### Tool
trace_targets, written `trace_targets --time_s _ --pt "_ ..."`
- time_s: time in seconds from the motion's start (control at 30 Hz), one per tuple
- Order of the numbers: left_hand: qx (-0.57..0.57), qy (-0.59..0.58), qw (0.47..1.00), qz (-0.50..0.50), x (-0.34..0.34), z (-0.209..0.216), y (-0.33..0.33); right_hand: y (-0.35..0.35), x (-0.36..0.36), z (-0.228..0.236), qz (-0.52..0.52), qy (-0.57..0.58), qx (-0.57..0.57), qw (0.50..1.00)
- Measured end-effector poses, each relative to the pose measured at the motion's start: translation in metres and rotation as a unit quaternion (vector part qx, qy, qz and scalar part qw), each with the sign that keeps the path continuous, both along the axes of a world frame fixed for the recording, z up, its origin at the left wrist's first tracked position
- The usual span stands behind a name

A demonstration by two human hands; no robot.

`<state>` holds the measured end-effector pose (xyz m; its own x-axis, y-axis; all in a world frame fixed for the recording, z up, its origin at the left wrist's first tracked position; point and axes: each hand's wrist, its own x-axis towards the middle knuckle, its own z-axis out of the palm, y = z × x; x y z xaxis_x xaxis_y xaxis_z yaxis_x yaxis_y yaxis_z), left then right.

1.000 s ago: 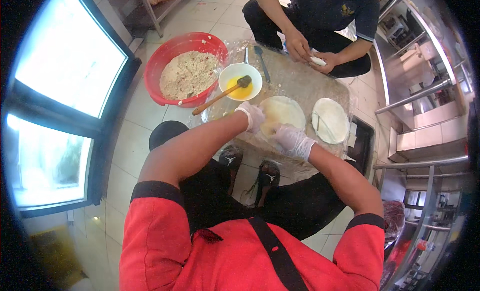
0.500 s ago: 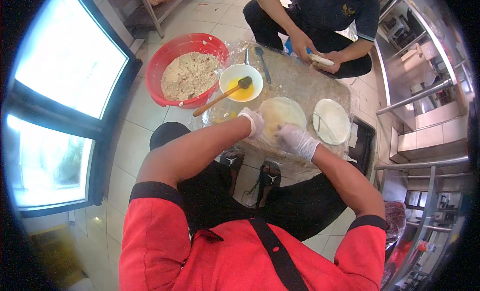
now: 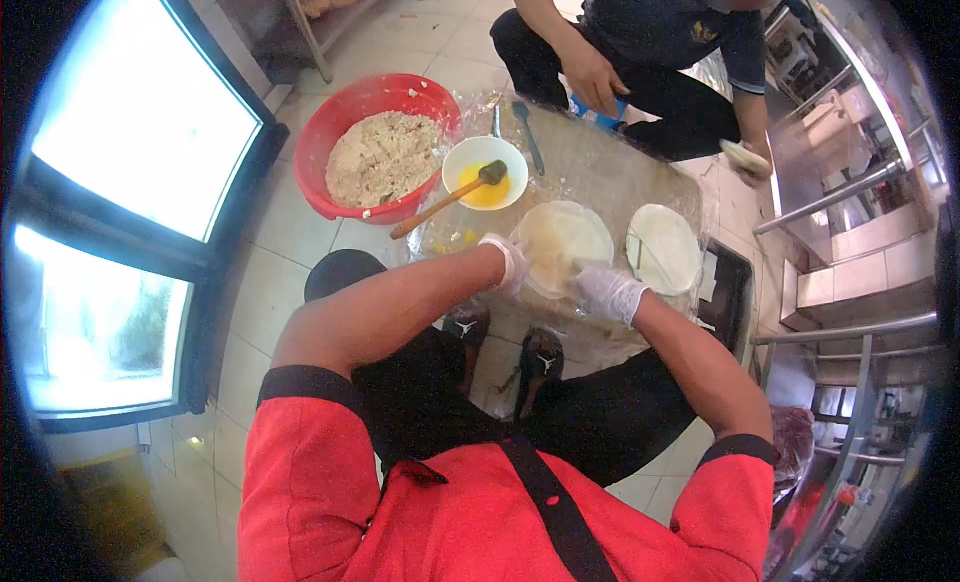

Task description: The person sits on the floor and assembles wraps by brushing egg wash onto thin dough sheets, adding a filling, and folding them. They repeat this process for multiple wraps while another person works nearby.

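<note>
A thin round dough sheet (image 3: pixel 568 227) lies on the plastic-covered table, pale with a yellowish patch on its near left part. My gloved left hand (image 3: pixel 511 266) is at its left edge, fingers closed on the rim. On the near right edge, my gloved right hand (image 3: pixel 606 292) has its fingers curled against the dough, its fingertips partly blurred. Another round dough sheet (image 3: pixel 664 247) lies just right of that, with a thin strip on it. Beyond my left hand stands a white pan (image 3: pixel 461 160) of yellow liquid, a wooden-handled brush (image 3: pixel 440 206) resting across it.
A red basin (image 3: pixel 309 172) of crumbly pale filling (image 3: pixel 385 157) stands left of the table (image 3: pixel 610 167). A dark spatula (image 3: pixel 529 139) lies beyond the pan. Across from me a co-worker (image 3: pixel 665 42) squats, holding a pale flat piece (image 3: pixel 747 159) beside a blue container (image 3: pixel 597 110). Metal racks (image 3: pixel 855 332) stand right.
The co-worker's hands have come apart; one has carried the pale piece out to the right, and the other hangs near the blue container. My hands stay at the dough with only slight movement.
</note>
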<state>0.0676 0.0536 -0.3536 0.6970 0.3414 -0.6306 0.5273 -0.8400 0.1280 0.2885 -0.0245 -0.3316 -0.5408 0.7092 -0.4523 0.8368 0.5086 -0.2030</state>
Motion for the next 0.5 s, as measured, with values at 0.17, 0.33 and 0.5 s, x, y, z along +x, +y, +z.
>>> trace_targets --time_s 0.17,0.33,0.5 --pt "-0.057 0.089 0.994 -0.001 0.008 0.021 0.003 -0.004 0.010 -0.003 0.013 0.001 -0.011 1.000" --pt "0.012 0.007 0.999 -0.031 -0.004 -0.011 0.000 -0.003 0.013 0.003 0.013 0.010 -0.077 0.997" --pt "-0.100 0.016 0.994 0.044 -0.004 0.022 0.016 0.013 0.011 0.019 -0.011 -0.019 -0.068 0.997"
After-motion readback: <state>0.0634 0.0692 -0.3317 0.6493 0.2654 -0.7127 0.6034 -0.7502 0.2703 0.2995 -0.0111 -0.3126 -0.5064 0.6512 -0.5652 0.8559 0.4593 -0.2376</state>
